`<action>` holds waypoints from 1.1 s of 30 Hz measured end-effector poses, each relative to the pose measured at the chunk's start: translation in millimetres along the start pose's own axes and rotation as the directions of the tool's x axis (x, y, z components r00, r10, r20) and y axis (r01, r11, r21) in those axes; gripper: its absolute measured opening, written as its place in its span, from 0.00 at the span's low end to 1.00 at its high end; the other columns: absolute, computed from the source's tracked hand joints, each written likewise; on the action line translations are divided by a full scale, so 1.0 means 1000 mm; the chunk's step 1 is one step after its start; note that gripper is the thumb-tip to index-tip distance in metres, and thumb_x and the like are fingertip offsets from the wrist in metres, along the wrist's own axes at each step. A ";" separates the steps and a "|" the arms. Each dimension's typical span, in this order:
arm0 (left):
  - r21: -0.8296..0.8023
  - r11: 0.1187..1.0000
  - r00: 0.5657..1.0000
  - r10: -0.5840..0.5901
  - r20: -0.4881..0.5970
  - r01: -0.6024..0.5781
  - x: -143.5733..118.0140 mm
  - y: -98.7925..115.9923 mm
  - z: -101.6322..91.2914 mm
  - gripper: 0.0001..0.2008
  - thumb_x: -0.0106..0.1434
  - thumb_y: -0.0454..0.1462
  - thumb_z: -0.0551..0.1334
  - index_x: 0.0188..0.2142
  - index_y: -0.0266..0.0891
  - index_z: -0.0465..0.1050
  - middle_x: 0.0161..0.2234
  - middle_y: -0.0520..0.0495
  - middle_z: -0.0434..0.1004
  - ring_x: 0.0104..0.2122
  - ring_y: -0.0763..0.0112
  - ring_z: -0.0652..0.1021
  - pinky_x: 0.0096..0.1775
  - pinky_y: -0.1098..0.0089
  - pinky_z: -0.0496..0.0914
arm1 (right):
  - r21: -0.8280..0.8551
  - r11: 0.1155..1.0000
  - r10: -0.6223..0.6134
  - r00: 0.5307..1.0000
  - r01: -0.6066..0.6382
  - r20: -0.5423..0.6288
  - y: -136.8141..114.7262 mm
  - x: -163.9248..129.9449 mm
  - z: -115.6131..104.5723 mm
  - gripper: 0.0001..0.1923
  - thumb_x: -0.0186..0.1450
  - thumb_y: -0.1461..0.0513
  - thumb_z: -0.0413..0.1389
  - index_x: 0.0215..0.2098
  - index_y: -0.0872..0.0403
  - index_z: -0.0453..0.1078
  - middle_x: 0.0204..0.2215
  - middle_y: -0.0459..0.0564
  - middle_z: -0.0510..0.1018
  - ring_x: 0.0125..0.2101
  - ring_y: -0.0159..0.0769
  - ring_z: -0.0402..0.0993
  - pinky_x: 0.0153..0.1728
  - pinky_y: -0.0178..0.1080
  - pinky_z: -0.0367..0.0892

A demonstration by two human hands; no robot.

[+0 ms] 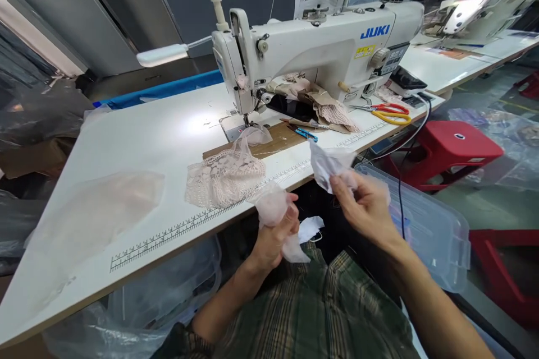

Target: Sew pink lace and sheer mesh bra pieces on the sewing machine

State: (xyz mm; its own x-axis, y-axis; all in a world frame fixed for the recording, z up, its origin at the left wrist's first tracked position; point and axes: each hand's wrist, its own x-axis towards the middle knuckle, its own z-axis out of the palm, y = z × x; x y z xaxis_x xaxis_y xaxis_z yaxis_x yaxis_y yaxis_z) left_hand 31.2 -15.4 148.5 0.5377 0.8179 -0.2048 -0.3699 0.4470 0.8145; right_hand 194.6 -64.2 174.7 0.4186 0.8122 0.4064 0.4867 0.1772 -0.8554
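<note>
Both forearms are bare from elbow to wrist, with no watch, ring or glove on the left hand (272, 238) or right hand (366, 207). Below them shows a plaid garment (311, 314) in muted green, brown and cream.

A single head-worn camera looks forward and down from a seated person's eye level. The two bare hands (320, 213) sit close at lower centre. Past them the white work surface (138, 146) slants leftward, with the white industrial sewing machine (315, 45) near, facing the camera.
</note>
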 end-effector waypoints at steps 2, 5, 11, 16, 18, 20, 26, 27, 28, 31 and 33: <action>-0.025 0.999 0.999 0.029 0.040 -0.028 0.003 -0.011 0.003 0.36 0.42 0.55 0.75 0.46 0.39 0.69 0.25 0.56 0.66 0.20 0.81 0.60 0.23 0.75 0.59 | 0.264 0.945 0.201 0.980 -0.192 -0.008 -0.010 -0.024 -0.002 0.14 0.67 0.51 0.55 0.29 0.52 0.68 0.22 0.44 0.65 0.22 0.31 0.59 0.23 0.34 0.59; -0.045 0.999 0.991 -0.017 0.135 0.023 0.003 -0.026 0.007 0.44 0.34 0.63 0.72 0.45 0.39 0.72 0.24 0.52 0.68 0.21 0.75 0.66 0.25 0.71 0.63 | 0.566 0.697 0.438 0.886 -0.441 0.152 -0.020 -0.055 0.004 0.15 0.63 0.49 0.60 0.31 0.51 0.70 0.23 0.45 0.68 0.24 0.32 0.62 0.22 0.33 0.60; -0.007 0.976 0.945 -0.208 0.255 0.216 0.000 -0.037 0.008 0.32 0.35 0.57 0.74 0.30 0.36 0.74 0.17 0.53 0.64 0.17 0.76 0.64 0.19 0.73 0.59 | 0.662 0.398 0.471 0.761 -0.635 0.446 -0.013 -0.077 0.026 0.18 0.60 0.47 0.62 0.32 0.53 0.73 0.25 0.47 0.72 0.25 0.32 0.67 0.26 0.35 0.67; -0.119 0.938 0.942 -0.312 0.120 0.326 0.012 -0.045 0.010 0.16 0.51 0.45 0.69 0.31 0.33 0.75 0.27 0.47 0.75 0.24 0.71 0.74 0.28 0.71 0.70 | 0.427 0.650 0.544 0.778 -0.628 0.315 0.015 -0.080 0.029 0.22 0.62 0.45 0.58 0.38 0.55 0.70 0.26 0.47 0.72 0.25 0.34 0.70 0.23 0.36 0.69; -0.185 0.941 0.959 -0.277 0.058 0.283 0.019 -0.053 0.010 0.15 0.54 0.42 0.68 0.38 0.34 0.76 0.34 0.46 0.79 0.34 0.66 0.79 0.39 0.69 0.73 | 0.135 0.869 0.480 0.877 -0.476 0.008 0.024 -0.082 0.028 0.22 0.63 0.47 0.57 0.44 0.56 0.68 0.32 0.52 0.74 0.31 0.40 0.73 0.28 0.42 0.73; -0.208 0.941 0.963 -0.266 0.042 0.268 0.025 -0.062 0.009 0.16 0.55 0.41 0.67 0.42 0.34 0.76 0.39 0.44 0.80 0.43 0.62 0.79 0.49 0.66 0.71 | -0.222 0.948 0.161 0.947 -0.226 -0.277 0.030 -0.084 0.028 0.22 0.64 0.53 0.58 0.51 0.56 0.65 0.42 0.58 0.74 0.43 0.46 0.73 0.40 0.49 0.74; -0.162 0.957 0.963 -0.214 0.161 0.240 0.029 -0.073 0.009 0.23 0.61 0.47 0.64 0.50 0.35 0.74 0.53 0.41 0.76 0.60 0.56 0.68 0.63 0.62 0.58 | -0.505 0.853 -0.165 0.986 0.132 -0.020 0.043 -0.083 0.040 0.26 0.72 0.60 0.45 0.66 0.57 0.51 0.60 0.67 0.62 0.61 0.52 0.59 0.56 0.57 0.64; -0.144 0.964 0.963 -0.196 0.184 0.224 0.030 -0.073 0.010 0.24 0.61 0.48 0.63 0.52 0.36 0.73 0.55 0.41 0.74 0.63 0.57 0.65 0.64 0.64 0.56 | -0.471 0.876 -0.109 0.994 0.102 0.013 0.047 -0.084 0.043 0.26 0.72 0.59 0.43 0.66 0.59 0.49 0.59 0.68 0.63 0.60 0.52 0.61 0.55 0.57 0.65; -0.116 0.971 0.960 -0.183 0.211 0.210 0.030 -0.072 0.010 0.26 0.62 0.50 0.62 0.54 0.37 0.72 0.58 0.43 0.71 0.65 0.58 0.61 0.65 0.65 0.53 | -0.424 0.903 -0.059 0.998 0.069 0.038 0.050 -0.086 0.046 0.26 0.73 0.58 0.42 0.66 0.60 0.49 0.58 0.68 0.65 0.58 0.51 0.63 0.54 0.56 0.66; 0.032 0.988 0.945 -0.151 0.291 0.148 0.035 -0.071 0.006 0.28 0.64 0.54 0.58 0.57 0.40 0.70 0.64 0.47 0.62 0.69 0.62 0.50 0.67 0.68 0.44 | -0.274 0.960 0.071 0.995 -0.048 0.073 0.054 -0.090 0.048 0.23 0.73 0.55 0.41 0.59 0.60 0.60 0.46 0.64 0.72 0.46 0.47 0.70 0.47 0.51 0.70; 0.155 0.982 0.931 -0.152 0.333 0.104 0.040 -0.069 0.002 0.29 0.65 0.54 0.57 0.59 0.41 0.69 0.67 0.49 0.58 0.70 0.63 0.46 0.67 0.68 0.40 | -0.185 0.973 0.152 0.987 -0.139 0.058 0.054 -0.089 0.045 0.21 0.72 0.52 0.41 0.47 0.58 0.68 0.37 0.59 0.72 0.38 0.44 0.70 0.41 0.48 0.70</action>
State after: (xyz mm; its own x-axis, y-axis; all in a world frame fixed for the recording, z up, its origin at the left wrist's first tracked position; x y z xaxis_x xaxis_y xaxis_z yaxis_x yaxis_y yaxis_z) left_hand 79.4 -14.3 85.1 0.8089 0.5726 -0.1331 -0.1895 0.4684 0.8630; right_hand 149.1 -102.2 77.8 0.4423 0.8608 0.2520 0.5574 -0.0437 -0.8291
